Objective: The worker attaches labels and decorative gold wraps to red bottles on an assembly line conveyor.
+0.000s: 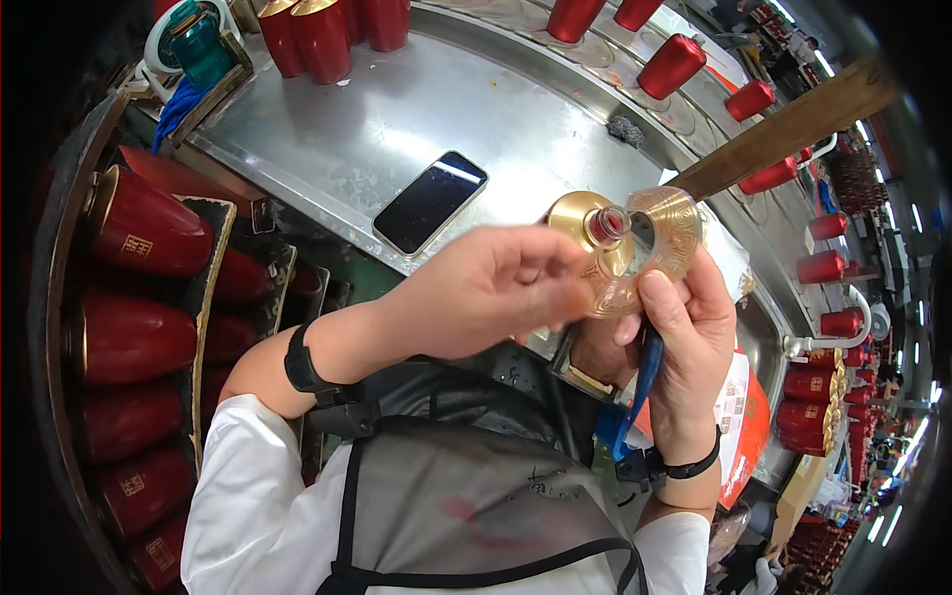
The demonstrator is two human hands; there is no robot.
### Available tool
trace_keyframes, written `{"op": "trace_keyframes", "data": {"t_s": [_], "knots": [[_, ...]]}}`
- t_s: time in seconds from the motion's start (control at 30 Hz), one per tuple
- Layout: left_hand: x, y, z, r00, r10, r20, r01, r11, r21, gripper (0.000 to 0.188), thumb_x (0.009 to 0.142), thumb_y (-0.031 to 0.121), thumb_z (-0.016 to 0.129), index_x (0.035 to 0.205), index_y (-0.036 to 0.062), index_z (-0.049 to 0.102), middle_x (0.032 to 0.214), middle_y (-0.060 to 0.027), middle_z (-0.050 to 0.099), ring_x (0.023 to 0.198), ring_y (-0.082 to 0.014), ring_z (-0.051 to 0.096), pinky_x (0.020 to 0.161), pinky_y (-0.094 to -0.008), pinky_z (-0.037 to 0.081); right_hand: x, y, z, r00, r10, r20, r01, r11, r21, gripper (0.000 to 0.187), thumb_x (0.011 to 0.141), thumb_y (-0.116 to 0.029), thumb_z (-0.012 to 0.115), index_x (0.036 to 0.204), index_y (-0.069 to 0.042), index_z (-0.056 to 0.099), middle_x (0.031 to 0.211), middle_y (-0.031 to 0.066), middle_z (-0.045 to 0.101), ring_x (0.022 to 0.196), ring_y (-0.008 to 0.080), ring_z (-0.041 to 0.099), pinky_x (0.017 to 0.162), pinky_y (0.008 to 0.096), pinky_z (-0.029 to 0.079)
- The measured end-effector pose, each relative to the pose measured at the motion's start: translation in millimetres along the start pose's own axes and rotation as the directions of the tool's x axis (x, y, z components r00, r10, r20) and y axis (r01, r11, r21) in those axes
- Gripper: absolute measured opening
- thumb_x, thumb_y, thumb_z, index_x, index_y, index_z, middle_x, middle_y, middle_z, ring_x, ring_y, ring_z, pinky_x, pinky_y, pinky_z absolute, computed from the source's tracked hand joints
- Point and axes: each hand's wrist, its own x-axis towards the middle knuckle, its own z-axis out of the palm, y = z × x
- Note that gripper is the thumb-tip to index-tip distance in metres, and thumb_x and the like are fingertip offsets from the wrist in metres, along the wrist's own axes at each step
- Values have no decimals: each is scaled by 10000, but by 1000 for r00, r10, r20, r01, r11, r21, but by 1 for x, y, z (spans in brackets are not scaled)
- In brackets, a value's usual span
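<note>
My right hand [689,337] is closed around a clear, ring-shaped piece with a raised gold pattern [669,223], thumb on its near face. A slim blue handle [649,369] also runs along that palm. My left hand [486,293] is at the left edge of the ring, its fingers bent and the tips smeared by motion; whether they grip it I cannot tell. Just behind the ring is a bottle with a gold shoulder [565,213] and a narrow reddish neck. Most of the bottle's body is hidden by my hands and the ring.
A dark phone [431,203] lies on the metal worktop [327,129]. Red bottles [322,45] stand at its far left; more line the conveyor [669,67]. Red, gold-rimmed vessels [139,327] fill racks on my left. A wooden bar [793,124] crosses at right, above a white tap [823,342].
</note>
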Motion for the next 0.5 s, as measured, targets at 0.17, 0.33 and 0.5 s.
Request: {"op": "trace_keyframes", "data": {"t_s": [0.17, 0.33, 0.5], "knots": [[16, -12, -5, 973, 120, -195, -138, 987, -86, 130, 959, 117, 638, 1027, 7, 643, 882, -23, 653, 750, -34, 576, 604, -165, 453, 3, 12, -2, 987, -75, -144, 54, 988, -145, 431, 926, -12, 641, 1343, 16, 536, 924, 80, 708, 663, 87, 622, 632, 212, 491], [26, -39, -9, 948, 166, -273, -182, 983, -35, 79, 941, 46, 648, 993, -3, 613, 929, -22, 656, 819, -40, 620, 704, -183, 503, 9, 33, -10, 968, -159, -192, 97, 950, -298, 364, 889, -25, 706, 1239, 16, 616, 974, 27, 686, 831, 57, 617, 739, 198, 494], [30, -49, -9, 915, 218, -340, -220, 975, 33, 173, 857, 73, 751, 837, 33, 584, 808, 62, 499, 688, 6, 416, 606, -171, 375, 12, 36, -13, 963, -171, -210, 89, 933, -349, 325, 890, -26, 704, 1202, 25, 632, 947, 19, 677, 816, 53, 608, 739, 198, 493]]}}
